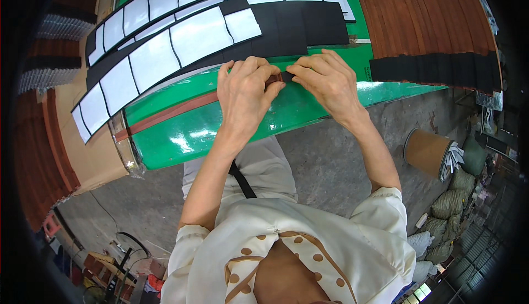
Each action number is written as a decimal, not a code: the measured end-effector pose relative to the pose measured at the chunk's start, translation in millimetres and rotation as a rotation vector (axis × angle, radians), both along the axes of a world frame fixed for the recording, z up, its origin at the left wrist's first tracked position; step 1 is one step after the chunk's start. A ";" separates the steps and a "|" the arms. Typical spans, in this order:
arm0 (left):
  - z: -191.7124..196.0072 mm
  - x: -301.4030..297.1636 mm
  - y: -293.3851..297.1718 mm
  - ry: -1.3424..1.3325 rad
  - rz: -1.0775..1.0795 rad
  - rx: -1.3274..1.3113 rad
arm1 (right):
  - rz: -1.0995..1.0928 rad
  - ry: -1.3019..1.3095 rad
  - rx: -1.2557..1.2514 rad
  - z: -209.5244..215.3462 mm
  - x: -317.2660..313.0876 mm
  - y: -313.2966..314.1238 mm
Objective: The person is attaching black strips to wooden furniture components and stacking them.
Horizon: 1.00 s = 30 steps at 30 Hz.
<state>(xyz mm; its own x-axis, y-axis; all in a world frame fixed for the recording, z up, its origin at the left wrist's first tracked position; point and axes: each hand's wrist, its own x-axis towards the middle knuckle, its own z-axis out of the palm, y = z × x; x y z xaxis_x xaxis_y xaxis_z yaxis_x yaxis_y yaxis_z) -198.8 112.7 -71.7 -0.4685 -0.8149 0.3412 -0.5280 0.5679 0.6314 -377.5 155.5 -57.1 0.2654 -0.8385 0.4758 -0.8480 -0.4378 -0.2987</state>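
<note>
A long, narrow reddish-brown strip lies along the green tabletop. My left hand is closed around its right part, thumb and fingers pinching near the end. At that end sits a small black piece, pinched between the thumb and fingers of my right hand. The two hands are close together, and their fingers partly cover the place where black meets brown. Just beyond them are rows of white-faced pieces with black edges, lying over black sheets.
Stacked reddish-brown strips with black ends fill the far right. More brown strips rest on cardboard at the left. A brown drum stands on the concrete floor at right, near several sacks.
</note>
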 end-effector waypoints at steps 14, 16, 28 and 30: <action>-0.5 -2.0 0.7 0.040 0.029 0.001 | -0.037 0.007 0.005 -0.5 2.7 1.1; -1.3 -1.9 0.0 0.044 0.022 0.012 | -0.041 0.013 -0.020 -2.0 2.5 0.6; 0.5 -1.6 0.7 0.022 0.016 0.032 | -0.069 0.028 -0.007 -1.2 2.9 3.6; 0.1 -1.7 0.7 0.024 0.018 0.027 | -0.068 0.030 -0.011 -1.5 2.9 3.4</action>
